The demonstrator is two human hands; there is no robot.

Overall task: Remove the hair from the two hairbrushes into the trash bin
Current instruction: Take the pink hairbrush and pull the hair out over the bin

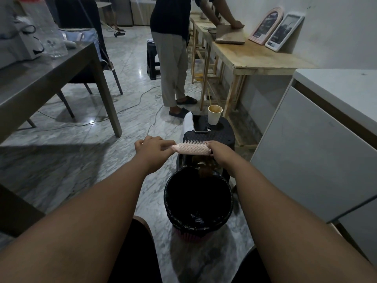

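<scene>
A pink hairbrush is held level, bristles up, just beyond the far rim of the trash bin. My left hand pinches its left end. My right hand grips its right end. A clump of brown hair hangs below the brush, over the far rim of the trash bin, which is lined with a black bag and stands on the floor between my knees. I can see only one hairbrush.
A black stool behind the bin carries a phone and a paper cup. A person stands at a wooden bench ahead. A grey table is on the left, a white cabinet on the right. Cables cross the floor.
</scene>
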